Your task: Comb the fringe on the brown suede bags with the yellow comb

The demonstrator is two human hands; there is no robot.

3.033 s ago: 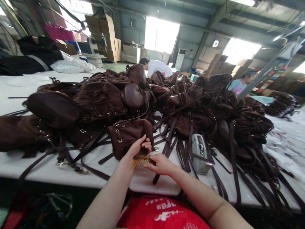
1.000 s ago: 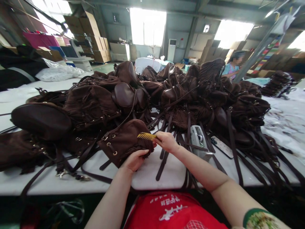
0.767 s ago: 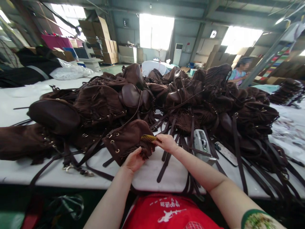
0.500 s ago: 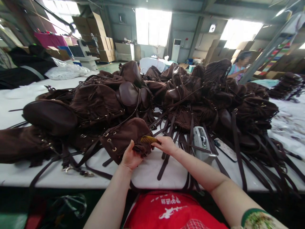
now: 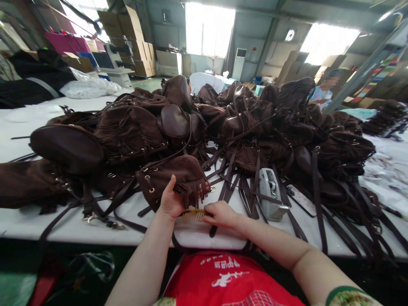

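The left hand [image 5: 170,199] grips a brown bag [image 5: 168,176]. The right hand [image 5: 219,213] pinches a comb [image 5: 191,215] in its fingers, just below the fringe [image 5: 195,190]. Many piled bags [image 5: 255,123] look uncombed.

Workshop hall. A large window [image 5: 208,27] in the grey far wall [image 5: 255,34] and a second window [image 5: 328,40] to its right admit bright daylight. A white standing air conditioner [image 5: 239,63] stands between them. Cardboard boxes [image 5: 137,38] are stacked at left rear on a green floor [image 5: 145,83]. A white-covered table [image 5: 32,221] fills the foreground.
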